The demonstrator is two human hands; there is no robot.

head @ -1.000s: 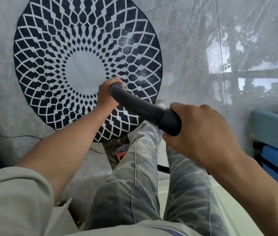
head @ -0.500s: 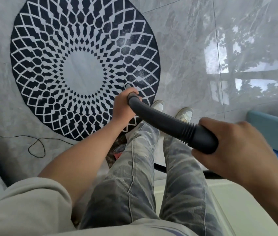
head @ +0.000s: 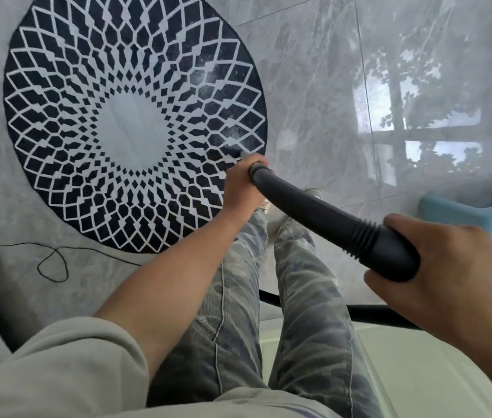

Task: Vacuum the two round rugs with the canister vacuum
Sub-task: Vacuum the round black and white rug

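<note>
Just ahead of the left hand [head: 243,185], spreading away to its left, lies the round black rug with the white lattice pattern [head: 88,116], flat on the grey marbled floor tiles [head: 314,86]. The rug's right edge passes under that hand. The curved black plastic vacuum handle [head: 323,218] runs with its long axis from the rug's edge back and to the right. The left hand is wrapped tight round its front end, the nearer of the 2 to the rug. The right hand [head: 449,276] is curled round the ribbed rear end.

I judge the next sweep goes forward and left, across the pattern. A pale scrap shows past the left hand, and I cannot make out what it is. The nozzle, the canister and the other rug are out of sight. Behind the legs runs a black hose [head: 368,312]. Left of the arm a thin black cord [head: 55,263] loops, and a pale blue box [head: 480,212] sits beyond the right hand.
</note>
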